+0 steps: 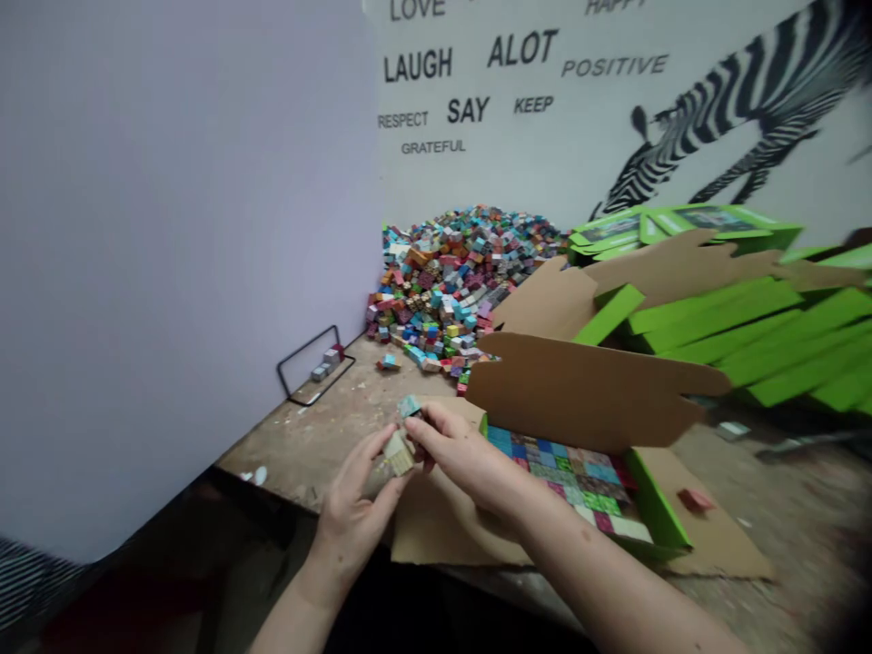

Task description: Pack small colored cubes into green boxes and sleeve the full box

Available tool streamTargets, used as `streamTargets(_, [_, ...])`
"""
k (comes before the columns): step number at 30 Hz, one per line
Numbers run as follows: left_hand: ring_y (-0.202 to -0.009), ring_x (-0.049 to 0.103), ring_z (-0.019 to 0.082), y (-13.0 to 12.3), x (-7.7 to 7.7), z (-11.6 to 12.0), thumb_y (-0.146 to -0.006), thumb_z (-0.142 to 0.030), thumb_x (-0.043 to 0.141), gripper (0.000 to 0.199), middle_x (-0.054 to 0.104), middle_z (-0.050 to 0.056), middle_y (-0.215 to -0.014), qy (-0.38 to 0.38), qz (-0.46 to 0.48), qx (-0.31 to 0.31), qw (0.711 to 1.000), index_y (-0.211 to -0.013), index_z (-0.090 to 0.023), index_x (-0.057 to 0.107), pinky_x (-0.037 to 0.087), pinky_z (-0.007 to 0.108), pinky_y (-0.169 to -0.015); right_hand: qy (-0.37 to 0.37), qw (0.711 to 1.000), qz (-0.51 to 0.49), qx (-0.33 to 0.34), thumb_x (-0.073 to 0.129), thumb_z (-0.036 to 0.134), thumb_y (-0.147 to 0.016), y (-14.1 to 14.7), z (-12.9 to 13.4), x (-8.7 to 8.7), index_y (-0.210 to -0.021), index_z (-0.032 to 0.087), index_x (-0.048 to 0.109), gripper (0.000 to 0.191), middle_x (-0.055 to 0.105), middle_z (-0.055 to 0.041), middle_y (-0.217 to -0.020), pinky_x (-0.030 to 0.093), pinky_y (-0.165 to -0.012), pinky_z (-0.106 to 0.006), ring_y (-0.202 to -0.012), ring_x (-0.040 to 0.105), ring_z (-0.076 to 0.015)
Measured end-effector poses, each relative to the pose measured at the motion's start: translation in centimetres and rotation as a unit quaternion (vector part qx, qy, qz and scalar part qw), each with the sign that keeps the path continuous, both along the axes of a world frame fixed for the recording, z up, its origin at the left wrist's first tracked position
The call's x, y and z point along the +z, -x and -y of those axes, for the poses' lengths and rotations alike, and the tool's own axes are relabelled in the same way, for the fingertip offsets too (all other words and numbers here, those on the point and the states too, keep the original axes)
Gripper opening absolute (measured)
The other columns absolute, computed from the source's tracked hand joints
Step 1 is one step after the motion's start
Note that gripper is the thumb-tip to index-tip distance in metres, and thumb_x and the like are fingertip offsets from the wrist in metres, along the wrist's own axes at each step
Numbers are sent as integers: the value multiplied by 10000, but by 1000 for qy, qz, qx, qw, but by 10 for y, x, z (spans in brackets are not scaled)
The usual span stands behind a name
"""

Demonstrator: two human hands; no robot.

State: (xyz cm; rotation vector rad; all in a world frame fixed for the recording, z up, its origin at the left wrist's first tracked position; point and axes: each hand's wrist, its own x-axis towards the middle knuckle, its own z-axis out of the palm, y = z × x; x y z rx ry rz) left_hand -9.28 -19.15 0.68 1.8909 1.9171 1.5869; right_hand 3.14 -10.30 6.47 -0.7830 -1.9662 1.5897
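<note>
My left hand point(354, 500) is closed, with a cream block point(399, 454) between its thumb and fingers. Close beside it, my right hand point(453, 450) pinches a small block with a pale teal patterned face point(409, 406) and a dark side. The fingertips of both hands nearly meet, so whether the blocks touch I cannot tell. Under my right forearm lies an open green box point(658, 509), its inside lined with rows of small coloured blocks point(565, 468). Part of the box is hidden by the arm.
A large heap of coloured blocks point(463, 272) rises at the back against the wall. Green boxes point(736, 327) sit in a brown carton point(586, 391) at right. A black wire frame point(317, 368) stands at left near grey blocks point(327, 363). A red block point(695, 500) lies on cardboard.
</note>
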Motion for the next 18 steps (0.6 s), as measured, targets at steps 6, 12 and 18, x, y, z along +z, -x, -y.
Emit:
streamTargets(6, [-987, 551, 207, 13, -18, -21, -706, -461, 537, 526, 555, 68, -1126, 111, 47, 48, 991, -1163, -208, 477, 439, 363, -898, -157, 976, 148, -17, 424, 335, -824, -22, 1, 15, -791, 161, 501, 193, 531, 0, -711, 362, -569, -210, -669, 493, -110])
streamTargets(12, [-917, 577, 205, 12, -21, -25, -693, -453, 540, 483, 592, 72, -1049, 120, -14, 65, 991, -1092, -180, 530, 462, 352, -852, -343, 873, 343, -38, 421, 230, -812, -16, -6, 11, -921, 118, 550, 203, 589, -108, -923, 399, -690, -302, -836, 539, -204])
streamTargets(18, [-856, 581, 182, -8, -3, -11, -713, -387, 549, 460, 585, 68, -1034, 100, -54, 85, 990, -1123, -188, 485, 488, 324, -781, -379, 873, 300, -59, 503, 322, -796, -23, -4, 7, -972, 105, 536, 281, 516, -137, -1020, 367, -832, -343, -980, 460, -222])
